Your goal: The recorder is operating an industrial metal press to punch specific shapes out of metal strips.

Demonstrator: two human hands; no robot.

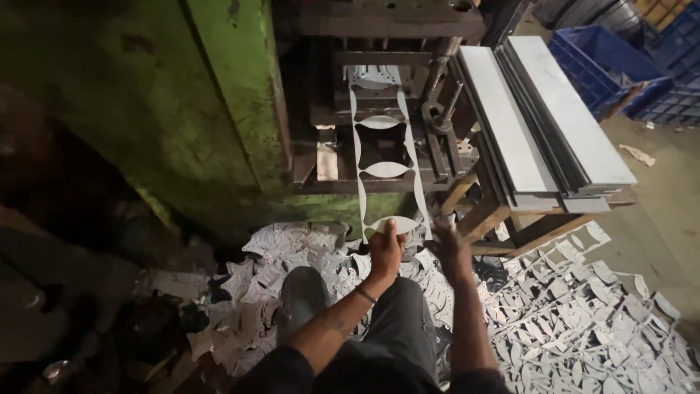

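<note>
Left hand (385, 252) pinching the near end of a punched metal strip (385, 169); right hand (450, 248) blurred at its right edge, grip not discernible. Strip running toward 12 o'clock into the press die (379, 80). Green press frame (219, 109) at 10 o'clock; stacked blank strips (539, 117) at 2 o'clock; scrap cuttings (583, 321) littered at 4 o'clock.

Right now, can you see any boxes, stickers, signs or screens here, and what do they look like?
No labels, signs or screens show.
Blue crates: top right on the floor, boxy, ribbed plastic walls.
Nearest the hands: left hand pinches a punched metal strip, pale grey; right hand is blurred beside it.
</note>
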